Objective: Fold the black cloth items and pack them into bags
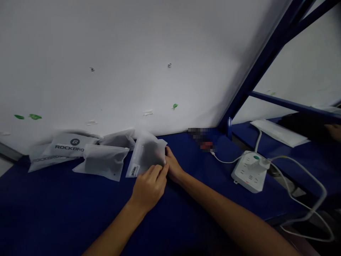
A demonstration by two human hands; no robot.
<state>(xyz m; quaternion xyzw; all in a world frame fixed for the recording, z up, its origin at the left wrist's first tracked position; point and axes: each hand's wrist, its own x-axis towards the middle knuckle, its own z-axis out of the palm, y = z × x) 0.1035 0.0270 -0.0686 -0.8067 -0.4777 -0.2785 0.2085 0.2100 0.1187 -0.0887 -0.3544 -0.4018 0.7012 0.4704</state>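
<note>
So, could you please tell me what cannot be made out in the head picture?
All in the head view:
- Contents of the bag at the two hands: a dark shape, blurred by frosted plastic.
- Print on its label: too small to read.
- Right hand: some fingers hidden by the bag and left hand.
- Thing at the cable's far end: pixelated.
- Another person's hand: cut off by the right edge.

I cannot read the white barcode label (134, 170) on my translucent frosted plastic pouch (149, 154); pixelation obscures the dark-and-red object (204, 141) near the back edge of the blue worktop (66, 206).
</note>
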